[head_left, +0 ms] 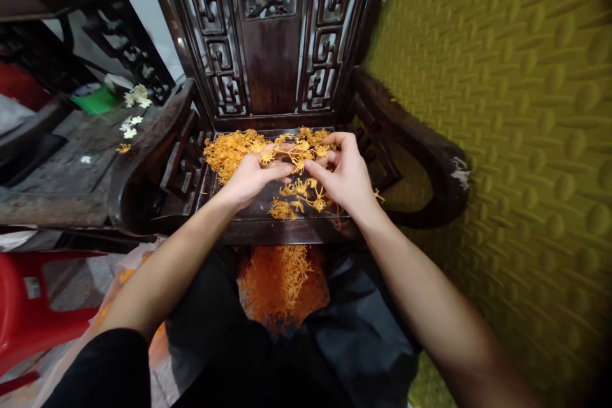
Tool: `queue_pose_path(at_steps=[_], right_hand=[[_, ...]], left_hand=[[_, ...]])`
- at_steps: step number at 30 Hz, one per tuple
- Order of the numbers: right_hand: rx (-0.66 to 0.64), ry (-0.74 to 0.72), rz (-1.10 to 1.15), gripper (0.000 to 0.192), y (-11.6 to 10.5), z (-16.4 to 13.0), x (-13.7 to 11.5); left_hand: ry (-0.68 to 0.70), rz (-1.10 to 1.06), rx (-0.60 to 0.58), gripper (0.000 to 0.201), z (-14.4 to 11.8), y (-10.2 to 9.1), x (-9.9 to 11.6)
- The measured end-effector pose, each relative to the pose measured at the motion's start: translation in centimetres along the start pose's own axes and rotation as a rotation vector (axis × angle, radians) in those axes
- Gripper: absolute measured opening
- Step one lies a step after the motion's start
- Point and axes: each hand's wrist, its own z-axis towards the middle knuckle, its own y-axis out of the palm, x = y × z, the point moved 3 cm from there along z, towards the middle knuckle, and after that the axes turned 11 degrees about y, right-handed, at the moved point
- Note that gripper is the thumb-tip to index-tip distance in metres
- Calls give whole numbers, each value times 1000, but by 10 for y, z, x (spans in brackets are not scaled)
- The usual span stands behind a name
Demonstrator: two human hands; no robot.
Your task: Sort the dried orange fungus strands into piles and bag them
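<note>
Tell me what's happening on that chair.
A person sits before a dark carved wooden chair whose seat is strewn with orange stringy strands. Both hands are at the pile: the left hand and right hand pinch a small clump between their fingertips. More of the same orange stuff lies in the person's lap below.

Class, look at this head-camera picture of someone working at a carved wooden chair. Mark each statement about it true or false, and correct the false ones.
1. Both hands are among orange strands on the chair seat. True: the left hand and right hand meet over the orange strands on the chair seat.
2. The wall on the right is blue. False: the wall is yellow-green.
3. White flowers lie on the surface to the left. True: white flowers.
4. The stool at lower left is green. False: the stool is red.
</note>
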Motion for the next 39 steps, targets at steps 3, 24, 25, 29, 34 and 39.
queue_pose_path(at_steps=[3, 24, 25, 29, 34, 39], right_hand=[[42, -38, -113, 33, -3, -5, -9], [-123, -110, 272, 21, 11, -5, -16], [-165, -100, 313, 21, 12, -6, -18], [-228, -121, 325, 23, 13, -7, -22], [-72, -188, 210, 17, 7, -4, -23], [-120, -196, 280, 14, 9, -5, -24]], left_hand=[[13, 13, -35, 60, 1, 0, 0], [46, 12, 74, 42, 1, -4, 3], [53, 27, 90, 40, 2, -3, 3], [68, 73, 110, 33, 2, -2, 4], [100, 20, 115, 35, 0, 4, 7], [163, 70, 193, 37, 0, 5, 8]])
